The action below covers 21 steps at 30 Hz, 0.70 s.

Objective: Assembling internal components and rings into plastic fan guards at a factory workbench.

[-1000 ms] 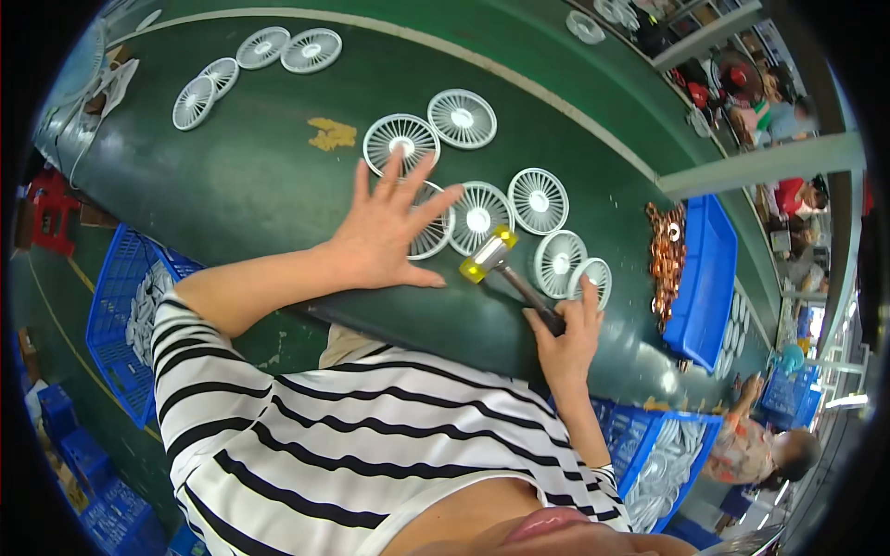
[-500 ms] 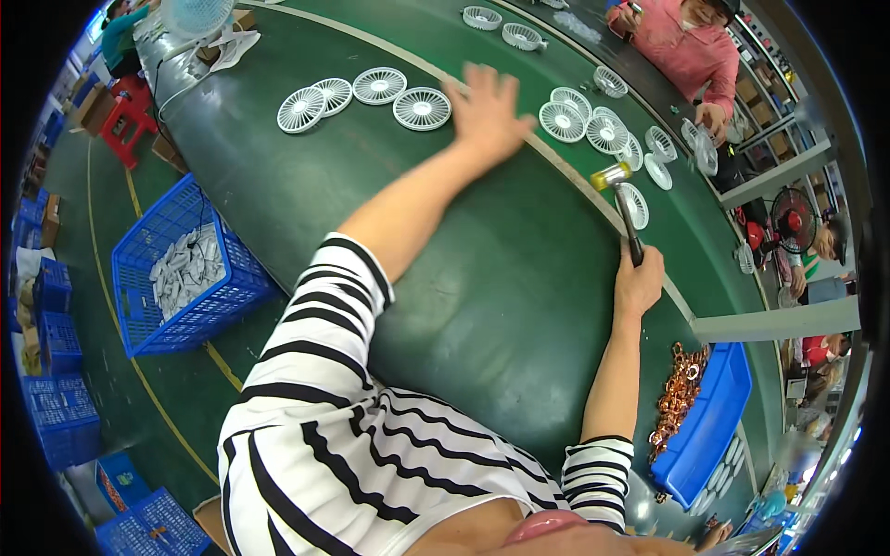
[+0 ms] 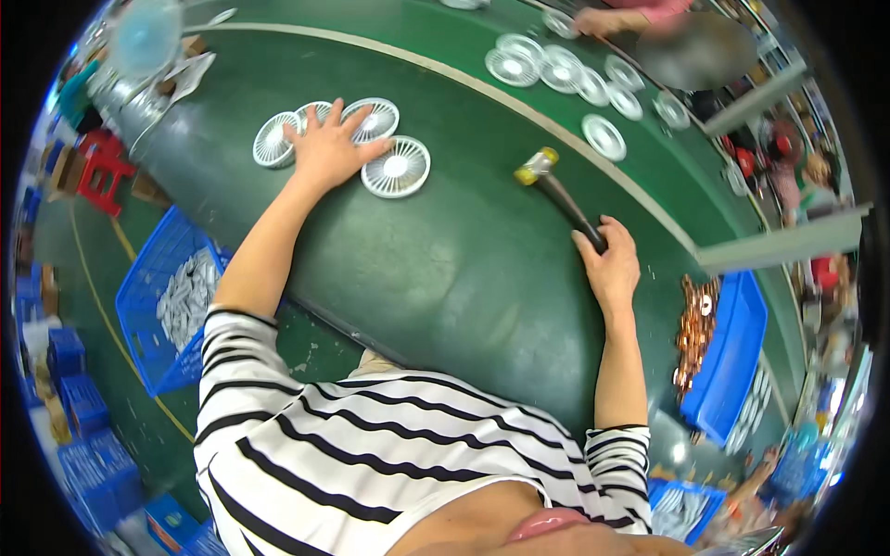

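Several round white fan grilles [image 3: 396,170] with radial ribs lie in a loose cluster at the far left part of the green work table [image 3: 454,269]. Over them my left hand [image 3: 326,156] is open, fingers spread across the grilles at the back. Whether it presses on them or just hovers, I cannot tell. In my right hand [image 3: 614,264] is a mallet [image 3: 567,206] with a dark handle and yellow striking faces, gripped near the handle's end. Its head points away and to the left, apart from the grilles.
More white grilles [image 3: 512,67] lie on the green belt beyond a pale edge strip. A blue basket [image 3: 153,296] of whitish parts stands at left. Copper-coloured parts [image 3: 695,334] sit beside a blue tray [image 3: 728,357] at right. A co-worker's hand [image 3: 607,20] reaches in at far right.
My left hand has moved left from beside the grilles to over them. The mallet has tilted left, its head now over the table. The whole view has shifted.
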{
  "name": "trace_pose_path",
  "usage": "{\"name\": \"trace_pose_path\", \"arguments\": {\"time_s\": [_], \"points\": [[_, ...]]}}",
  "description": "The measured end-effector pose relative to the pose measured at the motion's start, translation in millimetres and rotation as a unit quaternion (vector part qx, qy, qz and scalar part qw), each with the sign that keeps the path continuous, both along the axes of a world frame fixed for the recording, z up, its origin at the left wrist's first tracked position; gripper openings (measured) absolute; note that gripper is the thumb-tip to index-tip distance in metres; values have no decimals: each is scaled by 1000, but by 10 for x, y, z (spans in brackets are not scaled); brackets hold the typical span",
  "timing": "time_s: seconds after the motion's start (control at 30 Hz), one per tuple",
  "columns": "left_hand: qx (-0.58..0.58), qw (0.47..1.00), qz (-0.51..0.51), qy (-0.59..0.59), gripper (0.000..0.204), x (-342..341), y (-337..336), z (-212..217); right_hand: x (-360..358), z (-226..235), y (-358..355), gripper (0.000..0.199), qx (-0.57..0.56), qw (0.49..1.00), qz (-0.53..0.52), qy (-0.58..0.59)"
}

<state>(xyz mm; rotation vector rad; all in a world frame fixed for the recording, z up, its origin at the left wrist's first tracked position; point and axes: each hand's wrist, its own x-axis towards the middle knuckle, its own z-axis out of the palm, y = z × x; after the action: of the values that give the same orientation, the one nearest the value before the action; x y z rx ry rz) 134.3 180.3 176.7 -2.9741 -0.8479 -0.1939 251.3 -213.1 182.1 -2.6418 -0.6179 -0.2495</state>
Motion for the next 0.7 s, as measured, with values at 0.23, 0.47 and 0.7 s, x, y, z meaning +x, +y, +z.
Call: {"name": "trace_pose_path", "arguments": {"time_s": [0.23,0.47,0.7], "points": [[-18,987,-154,-36,60,-463,-639,47,-821,152,-439,28,20,999,41,23],[-43,943,-309,-113,62,-531,-844,62,-695,211,-1124,28,92,986,-137,-12],[-141,930,-316,-127,63,-738,-1269,0,-114,7,-1660,29,-128,926,-354,-12]]}}
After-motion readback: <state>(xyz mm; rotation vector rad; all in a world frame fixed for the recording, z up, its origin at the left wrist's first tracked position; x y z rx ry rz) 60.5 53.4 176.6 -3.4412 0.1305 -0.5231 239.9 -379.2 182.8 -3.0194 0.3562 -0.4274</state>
